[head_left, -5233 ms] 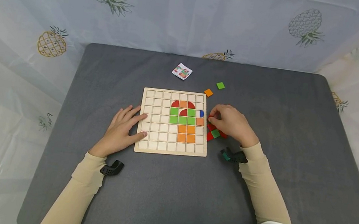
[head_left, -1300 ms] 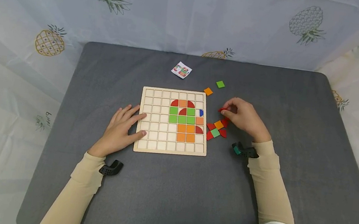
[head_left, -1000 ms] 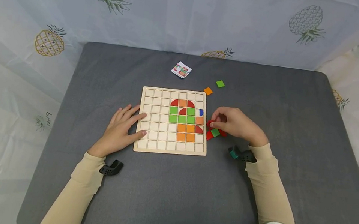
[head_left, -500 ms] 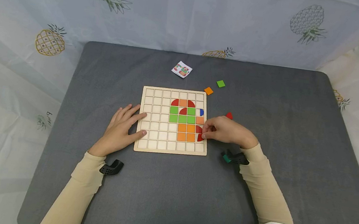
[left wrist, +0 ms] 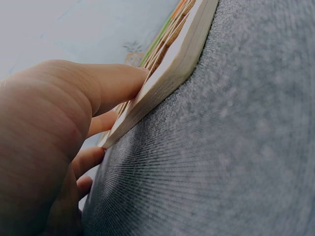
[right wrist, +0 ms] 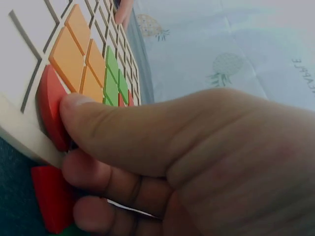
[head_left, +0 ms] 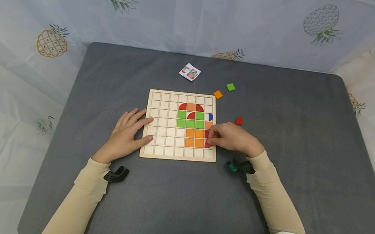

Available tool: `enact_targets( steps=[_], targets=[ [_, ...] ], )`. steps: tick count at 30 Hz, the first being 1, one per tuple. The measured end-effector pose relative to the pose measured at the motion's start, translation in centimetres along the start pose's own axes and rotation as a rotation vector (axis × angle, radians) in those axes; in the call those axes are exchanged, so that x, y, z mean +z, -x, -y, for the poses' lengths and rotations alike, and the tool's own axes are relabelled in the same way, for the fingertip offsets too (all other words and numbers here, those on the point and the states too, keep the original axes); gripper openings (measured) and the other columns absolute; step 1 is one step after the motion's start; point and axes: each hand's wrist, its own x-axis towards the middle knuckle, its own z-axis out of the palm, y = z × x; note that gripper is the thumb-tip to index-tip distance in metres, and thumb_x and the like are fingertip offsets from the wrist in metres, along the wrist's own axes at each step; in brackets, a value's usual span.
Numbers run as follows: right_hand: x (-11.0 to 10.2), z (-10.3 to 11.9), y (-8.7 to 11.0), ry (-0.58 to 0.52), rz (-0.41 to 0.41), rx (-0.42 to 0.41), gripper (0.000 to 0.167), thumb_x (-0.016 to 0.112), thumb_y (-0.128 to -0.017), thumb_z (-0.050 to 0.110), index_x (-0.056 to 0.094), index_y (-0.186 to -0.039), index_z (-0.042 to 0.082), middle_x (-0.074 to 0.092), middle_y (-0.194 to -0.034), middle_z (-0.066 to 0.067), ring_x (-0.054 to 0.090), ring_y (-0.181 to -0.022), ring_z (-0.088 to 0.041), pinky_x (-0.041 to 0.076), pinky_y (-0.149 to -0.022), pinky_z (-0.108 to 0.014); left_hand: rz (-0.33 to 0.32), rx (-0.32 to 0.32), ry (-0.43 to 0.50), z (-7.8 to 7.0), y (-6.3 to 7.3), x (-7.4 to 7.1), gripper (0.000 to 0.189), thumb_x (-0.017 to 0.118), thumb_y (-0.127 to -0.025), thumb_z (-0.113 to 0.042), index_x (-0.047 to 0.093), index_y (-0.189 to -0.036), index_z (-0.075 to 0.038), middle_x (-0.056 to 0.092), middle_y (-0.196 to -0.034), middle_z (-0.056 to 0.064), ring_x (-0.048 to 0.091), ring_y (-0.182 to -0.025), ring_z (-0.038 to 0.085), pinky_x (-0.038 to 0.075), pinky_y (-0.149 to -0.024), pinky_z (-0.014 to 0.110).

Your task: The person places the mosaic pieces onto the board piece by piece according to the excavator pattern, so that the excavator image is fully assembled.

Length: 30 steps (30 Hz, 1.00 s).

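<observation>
A square wooden grid board (head_left: 159,151) lies on the table with red, green, orange and blue tiles in its right half. My right hand (head_left: 232,137) is over its right edge, pinching a red quarter-circle tile (right wrist: 51,108) at a cell just below another red tile. The thumb lies against the tile's curved red piece in the right wrist view. At the left edge, my left hand (head_left: 122,140) rests with spread fingers, thumb and forefinger on the board's rim, as the left wrist view also shows.
Beyond the board lies a small pattern card (head_left: 190,72). An orange tile (head_left: 217,94) and a green tile (head_left: 230,86) sit off its far right corner. A red tile (head_left: 239,121) lies past my right hand; another red tile (right wrist: 49,196) is beneath its fingers beside the board.
My right hand first set a red tile on the board, then went to the loose tiles and came back left with another red one, now at the cell below. Left hand stays put.
</observation>
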Motion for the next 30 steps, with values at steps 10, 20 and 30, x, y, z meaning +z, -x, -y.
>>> enact_targets(
  steps=[10,20,30],
  targets=[
    [-0.12,0.81,0.37,0.136,-0.023,0.216,0.041,0.076,-0.090,0.045,0.060,-0.063,0.018,0.044,-0.058,0.005,0.042,-0.054,-0.013,0.026,-0.048,-0.026,0.003,-0.005,-0.003,0.01,0.00,0.01,0.064,0.068,-0.096,-0.041,0.048,-0.152,-0.016,0.024,-0.169,0.011,0.008,-0.159,0.034,-0.002,-0.129,0.054],
    [-0.03,0.71,-0.07,0.175,-0.029,0.292,0.051,0.075,-0.087,0.054,0.056,-0.057,0.018,0.038,-0.054,0.005,0.039,-0.052,-0.013,0.024,-0.048,-0.027,-0.001,-0.005,-0.013,0.21,-0.02,-0.03,0.064,0.068,-0.096,-0.041,0.048,-0.152,-0.017,0.025,-0.169,0.010,0.008,-0.159,0.034,-0.002,-0.129,0.053],
    [-0.68,0.30,0.41,0.090,-0.082,0.235,0.053,0.065,-0.092,0.060,0.057,-0.063,0.017,0.041,-0.057,0.004,0.037,-0.052,-0.014,0.023,-0.048,-0.027,0.010,-0.007,-0.008,0.00,0.00,-0.09,0.065,0.067,-0.097,-0.042,0.047,-0.153,-0.018,0.023,-0.169,0.010,0.007,-0.159,0.034,-0.002,-0.129,0.053]
  ],
)
